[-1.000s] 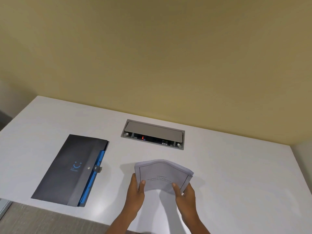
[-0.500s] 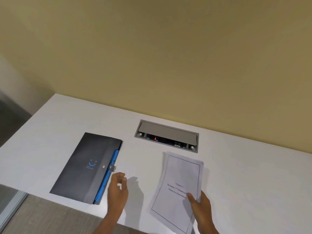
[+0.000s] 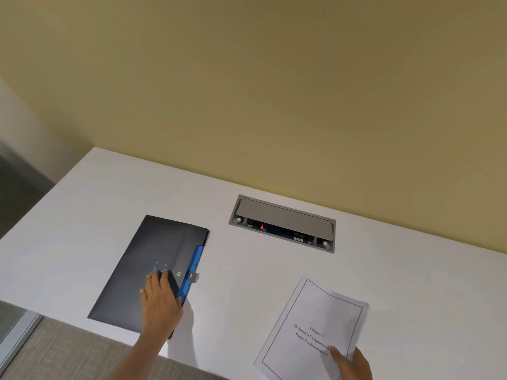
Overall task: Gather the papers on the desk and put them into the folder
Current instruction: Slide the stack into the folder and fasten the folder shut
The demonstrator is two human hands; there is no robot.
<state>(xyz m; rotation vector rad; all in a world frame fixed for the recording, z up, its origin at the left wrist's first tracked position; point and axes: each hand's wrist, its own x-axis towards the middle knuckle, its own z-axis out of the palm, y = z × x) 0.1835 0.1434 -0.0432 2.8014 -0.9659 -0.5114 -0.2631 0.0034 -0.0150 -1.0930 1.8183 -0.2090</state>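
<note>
A dark grey folder (image 3: 142, 267) with a blue inner edge and a snap button lies closed on the white desk (image 3: 82, 204), near its front left. My left hand (image 3: 160, 300) rests on the folder's flap by its right edge, fingers on top, thumb at the blue edge. A stack of white papers (image 3: 315, 319) with a printed border and "Chapter 1" text lies at the front right. My right hand (image 3: 352, 363) pinches its near right corner, thumb on top.
A grey recessed cable box (image 3: 282, 223) with a lid and a red light sits in the desk behind the papers. A yellow wall rises behind the desk. The desk's front edge runs just below both hands.
My left hand let go of the papers and moved left onto the folder. My right hand kept the papers and laid them flat on the desk at the right.
</note>
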